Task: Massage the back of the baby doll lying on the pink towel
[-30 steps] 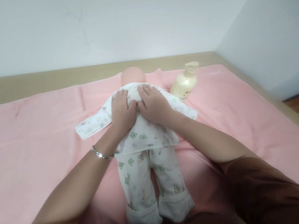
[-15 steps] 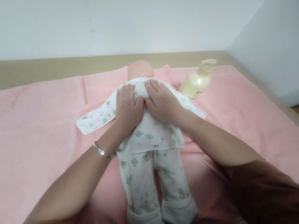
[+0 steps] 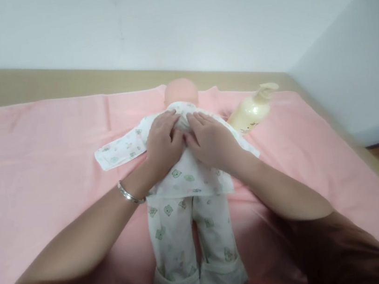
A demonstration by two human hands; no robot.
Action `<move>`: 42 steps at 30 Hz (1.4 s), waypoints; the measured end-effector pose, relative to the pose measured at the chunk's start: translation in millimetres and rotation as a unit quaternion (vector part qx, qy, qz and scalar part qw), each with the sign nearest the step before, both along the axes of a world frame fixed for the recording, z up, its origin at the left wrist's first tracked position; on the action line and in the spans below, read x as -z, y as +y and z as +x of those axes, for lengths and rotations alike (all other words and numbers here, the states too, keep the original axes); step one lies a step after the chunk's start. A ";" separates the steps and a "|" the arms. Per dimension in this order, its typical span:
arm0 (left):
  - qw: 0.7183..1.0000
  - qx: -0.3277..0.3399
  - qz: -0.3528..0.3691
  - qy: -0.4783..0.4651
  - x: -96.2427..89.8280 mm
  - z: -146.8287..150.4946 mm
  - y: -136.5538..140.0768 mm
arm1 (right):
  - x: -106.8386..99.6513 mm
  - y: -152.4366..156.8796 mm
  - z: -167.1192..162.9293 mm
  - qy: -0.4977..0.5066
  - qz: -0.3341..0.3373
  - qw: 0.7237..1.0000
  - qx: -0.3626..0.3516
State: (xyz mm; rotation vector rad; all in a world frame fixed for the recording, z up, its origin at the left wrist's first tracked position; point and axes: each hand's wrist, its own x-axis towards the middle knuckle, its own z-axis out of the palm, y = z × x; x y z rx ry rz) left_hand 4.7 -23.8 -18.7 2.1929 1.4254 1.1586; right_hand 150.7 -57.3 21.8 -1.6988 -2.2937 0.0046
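A baby doll (image 3: 182, 91) lies face down, its bald head away from me, in a white top (image 3: 191, 179) and white trousers (image 3: 175, 238) printed with small green figures. On the left of its upper back rests my left hand (image 3: 164, 138), fingers stretched out, a silver bangle on the wrist. My right hand (image 3: 210, 136) lies on the right of the back, also open, palm down. The two thumbs nearly meet at the middle of the back. Fabric is bunched slightly between the fingertips. The doll's face is hidden.
A pink sheet (image 3: 40, 182) covers the tan surface under the doll. To the right of the doll, a yellowish pump bottle (image 3: 250, 112) lies tilted on the sheet. A white wall (image 3: 173, 26) stands behind the far edge.
Both hands stay on the doll's back; the fingers have drawn slightly inward, and the shirt between them is more gathered. The view has tilted a little.
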 end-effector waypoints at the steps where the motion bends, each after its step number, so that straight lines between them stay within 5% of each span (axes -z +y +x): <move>1: 1.000 -0.009 -0.020 -0.009 0.8 -0.1 1.6 | -3.4 -4.7 -1.7 -0.004 -0.003 1.000 -0.001; 5: 0.997 -0.032 -0.076 -0.011 3.8 -0.4 9.3 | -15.0 -10.9 -2.4 0.007 -0.030 0.999 -0.011; 10: 0.997 -0.019 -0.045 0.054 -2.4 2.1 2.6 | -12.5 11.5 6.8 0.064 -0.066 0.996 0.000; 17: 0.991 0.024 -0.028 0.125 -17.1 11.1 -26.0 | 8.2 31.0 14.5 0.038 -0.007 0.999 -0.010; 22: 0.986 0.033 -0.104 0.124 -24.7 4.9 -8.1 | -6.1 2.0 3.9 -0.039 0.008 0.999 -0.004; 27: 0.989 0.000 -0.088 0.118 -20.2 -1.7 12.9 | -16.1 -14.2 -4.6 -0.088 0.013 0.996 -0.019; 36: 0.990 0.016 -0.047 0.131 -27.5 8.5 -17.0 | 0.3 17.7 14.1 -0.082 0.023 0.995 -0.049; 42: 0.987 0.049 -0.081 0.127 -37.3 7.1 -21.6 | 6.8 25.6 17.9 -0.071 0.021 0.995 -0.066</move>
